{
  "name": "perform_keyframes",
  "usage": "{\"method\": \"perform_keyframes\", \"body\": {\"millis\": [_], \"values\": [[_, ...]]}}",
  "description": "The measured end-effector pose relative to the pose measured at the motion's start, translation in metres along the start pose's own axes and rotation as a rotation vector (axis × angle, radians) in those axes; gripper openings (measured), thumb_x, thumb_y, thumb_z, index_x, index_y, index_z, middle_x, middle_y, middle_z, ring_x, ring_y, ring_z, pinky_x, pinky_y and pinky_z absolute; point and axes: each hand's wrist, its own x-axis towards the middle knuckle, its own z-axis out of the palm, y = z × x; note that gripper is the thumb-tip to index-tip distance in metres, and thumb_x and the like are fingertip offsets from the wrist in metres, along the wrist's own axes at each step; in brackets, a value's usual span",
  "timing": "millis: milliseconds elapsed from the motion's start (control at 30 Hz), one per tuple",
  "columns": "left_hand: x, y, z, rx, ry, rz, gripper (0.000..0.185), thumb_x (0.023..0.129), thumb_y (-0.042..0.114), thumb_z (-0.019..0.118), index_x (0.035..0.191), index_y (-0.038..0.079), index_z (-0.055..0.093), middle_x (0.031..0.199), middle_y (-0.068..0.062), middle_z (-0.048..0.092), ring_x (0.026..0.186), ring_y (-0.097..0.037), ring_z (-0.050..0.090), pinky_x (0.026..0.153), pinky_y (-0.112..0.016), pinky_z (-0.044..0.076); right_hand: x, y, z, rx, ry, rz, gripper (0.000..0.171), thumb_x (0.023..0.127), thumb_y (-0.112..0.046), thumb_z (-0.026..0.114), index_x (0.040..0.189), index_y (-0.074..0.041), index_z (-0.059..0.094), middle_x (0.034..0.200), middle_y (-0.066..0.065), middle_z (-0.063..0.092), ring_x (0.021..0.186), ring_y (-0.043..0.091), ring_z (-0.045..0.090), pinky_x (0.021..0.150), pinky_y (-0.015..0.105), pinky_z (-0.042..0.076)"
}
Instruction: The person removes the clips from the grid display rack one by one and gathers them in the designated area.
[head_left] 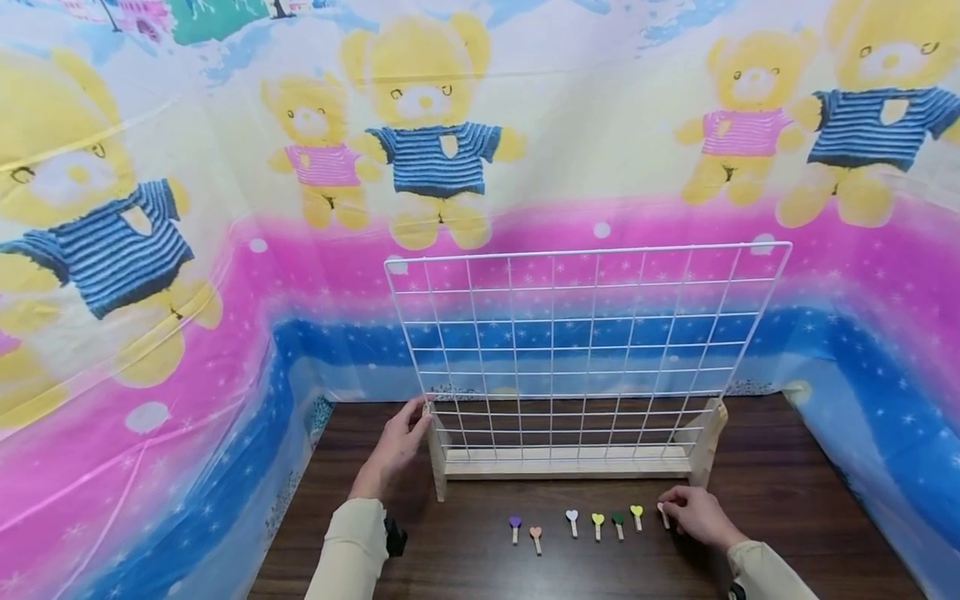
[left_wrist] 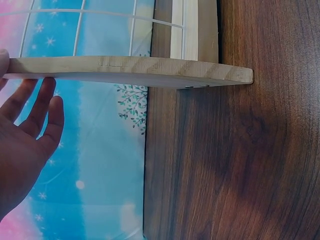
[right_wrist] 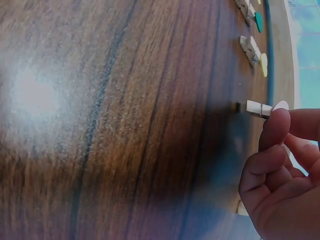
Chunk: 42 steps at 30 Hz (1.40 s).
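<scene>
Fingers curled, pinching clothespin

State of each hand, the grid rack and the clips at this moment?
Left hand: open, fingers on the rack's left foot.
Right hand: pinching the rightmost clip.
Wire grid rack: upright in its wooden base.
Six other heart clips: lying loose on the table.

I'm facing teddy-bear printed plastic sheeting hanging around as walls, dark wooden table lying below, soft light glaring on it.

Open tabletop before wire rack
</scene>
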Motion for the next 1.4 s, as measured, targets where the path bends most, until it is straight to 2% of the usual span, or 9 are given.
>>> {"method": "perform_keyframes", "body": {"millis": [400,700,1000,1200,1400], "values": [[-0.002,0.007,0.0,-0.011,0.006,-0.039,0.039,0.101,0.024,0.046,0.14,0.021,0.045,0.133,-0.014,0.05,0.119,-0.029,0.048,0.094,-0.051,0.041,0.006,0.01,0.003,0.008,-0.001,0.045,0.005,0.087,-0.006,0.064,0.088,-0.005,0.069,0.066,0.0,0.058,0.05,0.016,0.054,0.048,0.028,0.041],[0.0,0.007,0.003,-0.002,0.012,-0.009,0.037,0.101,0.023,0.047,0.138,0.022,0.046,0.129,-0.014,0.053,0.117,-0.029,0.05,0.093,-0.05,0.043,0.009,0.012,0.003,0.002,0.019,0.029,0.006,0.085,-0.003,0.064,0.088,-0.005,0.069,0.064,0.0,0.056,0.05,0.016,0.053,0.047,0.027,0.041],[0.0,0.01,0.008,-0.006,0.029,0.003,0.037,0.101,0.02,0.047,0.138,0.019,0.047,0.129,-0.015,0.053,0.117,-0.03,0.051,0.092,-0.049,0.044,0.011,0.018,0.003,-0.005,0.034,0.02,0.006,0.085,-0.003,0.063,0.089,-0.004,0.067,0.07,0.0,0.057,0.05,0.016,0.054,0.047,0.028,0.043],[0.0,0.014,0.014,0.061,0.063,0.031,0.038,0.101,0.018,0.046,0.139,0.016,0.046,0.128,-0.017,0.054,0.114,-0.03,0.053,0.09,-0.048,0.045,0.01,0.018,-0.001,0.014,0.034,0.047,0.011,0.085,-0.004,0.063,0.095,0.0,0.065,0.071,0.001,0.058,0.051,0.017,0.054,0.048,0.03,0.044],[-0.001,0.017,0.018,0.132,0.061,0.042,0.045,0.102,0.022,0.045,0.145,0.012,0.038,0.138,-0.018,0.044,0.119,-0.033,0.05,0.094,-0.05,0.042,0.006,0.008,-0.013,-0.018,-0.002,0.022,0.015,0.088,-0.005,0.06,0.1,0.002,0.062,0.071,0.002,0.056,0.053,0.016,0.054,0.049,0.03,0.045]]}}
